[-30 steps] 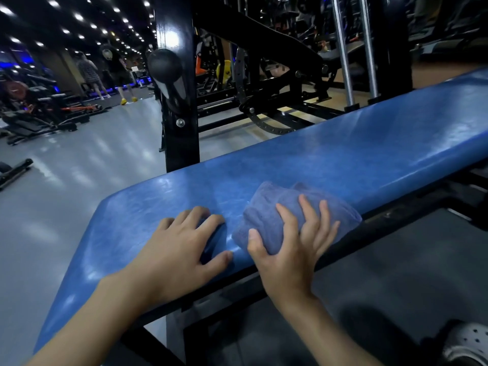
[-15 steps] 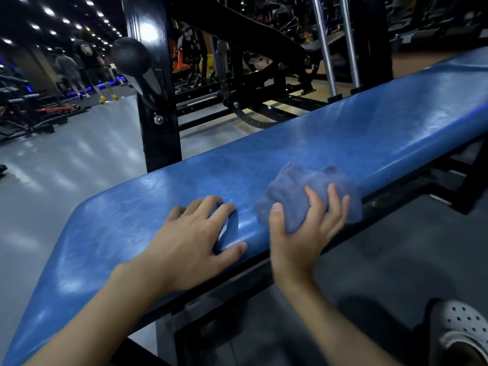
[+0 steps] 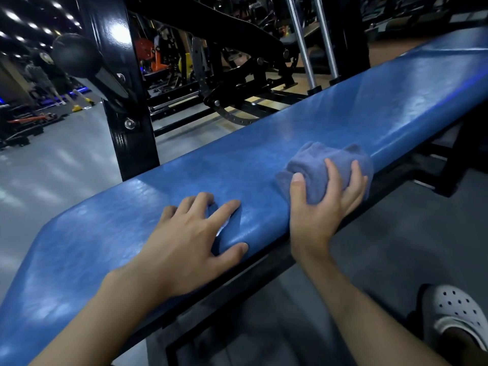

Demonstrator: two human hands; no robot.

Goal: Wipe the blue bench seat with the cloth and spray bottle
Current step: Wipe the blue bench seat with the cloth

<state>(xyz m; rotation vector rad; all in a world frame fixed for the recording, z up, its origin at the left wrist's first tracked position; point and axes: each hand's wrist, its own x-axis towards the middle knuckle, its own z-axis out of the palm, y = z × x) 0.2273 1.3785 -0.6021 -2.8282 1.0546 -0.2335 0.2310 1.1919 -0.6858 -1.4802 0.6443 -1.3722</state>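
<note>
The blue bench seat [image 3: 264,143] runs diagonally from lower left to upper right across the view, its padded surface glossy. A bunched blue-grey cloth [image 3: 319,162] lies on the seat's near edge, and my right hand [image 3: 322,204] grips it from the front with fingers curled over it. My left hand [image 3: 190,241] rests flat on the seat to the left of the cloth, fingers spread, holding nothing. No spray bottle is in view.
A black upright post [image 3: 126,101] with a round black knob [image 3: 76,55] stands behind the seat. Black machine frames and chrome bars [image 3: 303,43] fill the back. My foot in a white perforated clog [image 3: 459,315] is at the lower right. People stand far left.
My right hand has slid the cloth to the right along the seat's near edge and bunched it up from flat. My left hand stays planted on the seat.
</note>
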